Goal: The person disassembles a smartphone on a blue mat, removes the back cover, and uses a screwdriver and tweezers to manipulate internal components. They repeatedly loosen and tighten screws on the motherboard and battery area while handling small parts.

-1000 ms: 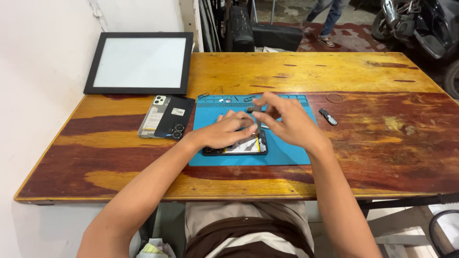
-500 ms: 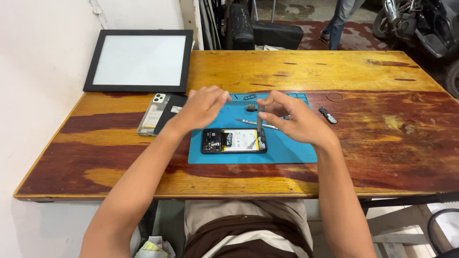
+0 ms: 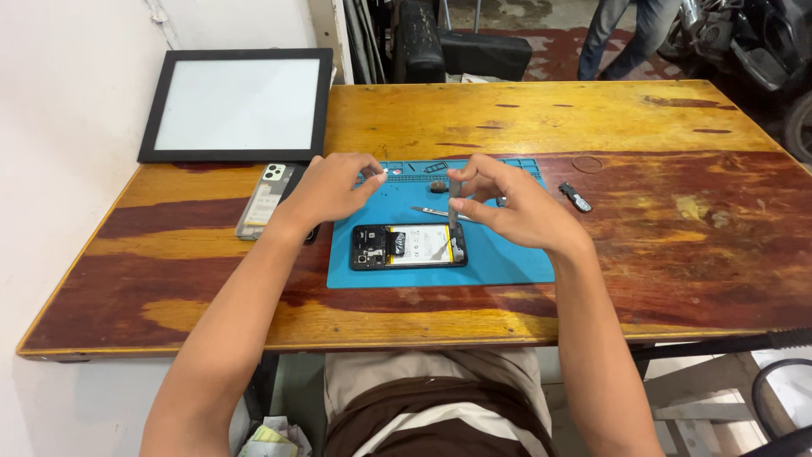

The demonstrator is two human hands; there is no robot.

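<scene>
An opened phone (image 3: 408, 246) with its back cover off lies face down on a blue work mat (image 3: 507, 262) on the wooden table (image 3: 677, 254). My right hand (image 3: 507, 199) holds a thin screwdriver (image 3: 453, 206) upright, its tip at the phone's right end. My left hand (image 3: 330, 186) hovers over the mat's upper left corner, thumb and forefinger pinched around a tiny pale part (image 3: 382, 173). Tweezers (image 3: 436, 212) lie on the mat just above the phone.
A black-framed white panel (image 3: 237, 106) lies at the table's back left. Two phone back covers (image 3: 269, 199) rest left of the mat. A small dark part (image 3: 578, 197) lies right of the mat. A person's legs (image 3: 617, 34) and a scooter (image 3: 753, 42) stand behind the table.
My left hand left the phone and moved up and left to the mat's corner. My right hand brought the screwdriver upright over the phone's right end.
</scene>
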